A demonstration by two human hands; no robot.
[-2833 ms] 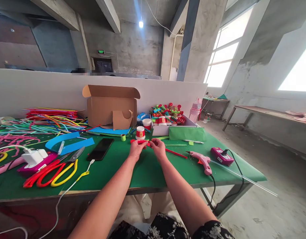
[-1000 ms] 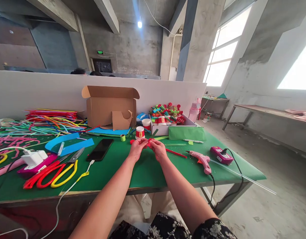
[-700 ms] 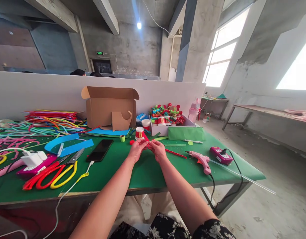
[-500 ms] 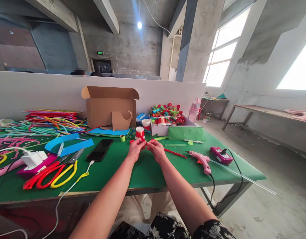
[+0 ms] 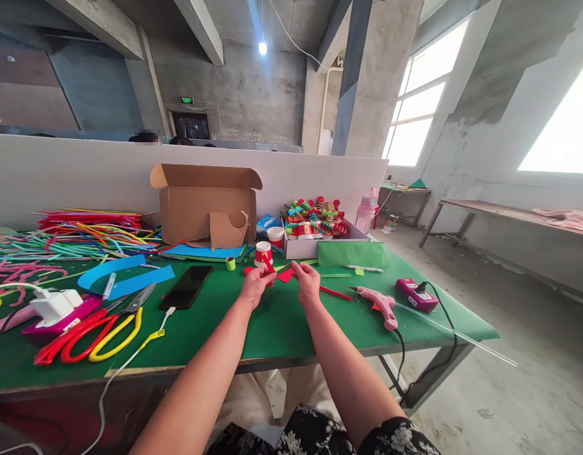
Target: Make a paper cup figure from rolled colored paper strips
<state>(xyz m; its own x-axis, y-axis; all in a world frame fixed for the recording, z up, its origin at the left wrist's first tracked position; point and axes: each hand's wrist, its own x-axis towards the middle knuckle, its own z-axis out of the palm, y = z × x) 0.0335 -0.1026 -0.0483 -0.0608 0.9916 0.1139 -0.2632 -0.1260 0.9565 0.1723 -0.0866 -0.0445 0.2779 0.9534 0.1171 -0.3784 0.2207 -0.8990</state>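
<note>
My left hand point(image 5: 256, 287) is closed in a pinch on a narrow red paper strip point(image 5: 269, 264) that sticks up past the fingertips. My right hand point(image 5: 307, 283) is a short way to the right, its thumb and fingers pressed together; whatever they hold is too small to make out. Between the hands shows a red paper piece point(image 5: 285, 276), and I cannot tell whether it is held or lies on the table. Just beyond my left hand stands a red and white paper cup point(image 5: 263, 254). A small green paper roll point(image 5: 230, 263) is to its left.
A pink glue gun point(image 5: 379, 304) and a purple power socket point(image 5: 417, 294) lie at right. At left are scissors point(image 5: 125, 325), a black phone point(image 5: 187, 286) and many pipe cleaners point(image 5: 92, 234). Behind stand a cardboard box point(image 5: 206, 202) and a white box point(image 5: 295, 251) of cup crafts.
My hands, which were together, have moved apart, the right one shifting rightwards. The red piece between them has come into view. The whole view has shifted slightly.
</note>
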